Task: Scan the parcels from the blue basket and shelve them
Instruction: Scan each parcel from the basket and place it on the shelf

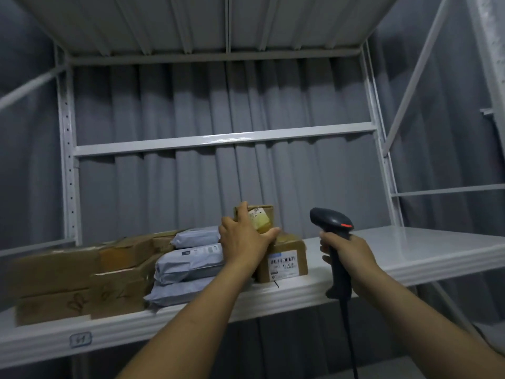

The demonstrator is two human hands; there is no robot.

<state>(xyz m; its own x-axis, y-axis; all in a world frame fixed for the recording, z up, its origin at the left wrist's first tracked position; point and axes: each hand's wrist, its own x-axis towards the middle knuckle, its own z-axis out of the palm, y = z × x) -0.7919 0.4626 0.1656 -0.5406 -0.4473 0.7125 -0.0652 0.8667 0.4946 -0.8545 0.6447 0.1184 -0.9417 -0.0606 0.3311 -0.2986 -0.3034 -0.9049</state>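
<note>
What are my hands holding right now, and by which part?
The left hand grips a small cardboard box, fingers over its top, thumb at its lower edge. The right hand grips the barcode scanner by its handle.

From here the left hand (243,239) covers the near side of the small box (265,214) it grips, and the sticker (259,218) on that box is a yellowish smear I can't read. The print on the label (282,262) of the brown box (287,248) beneath is too fine to make out, as is the scrawl on the shelf tag (80,339). The cartons (54,274) far left are blurred, and the cable (351,346) of the scanner (332,221) runs off the bottom edge.
</note>
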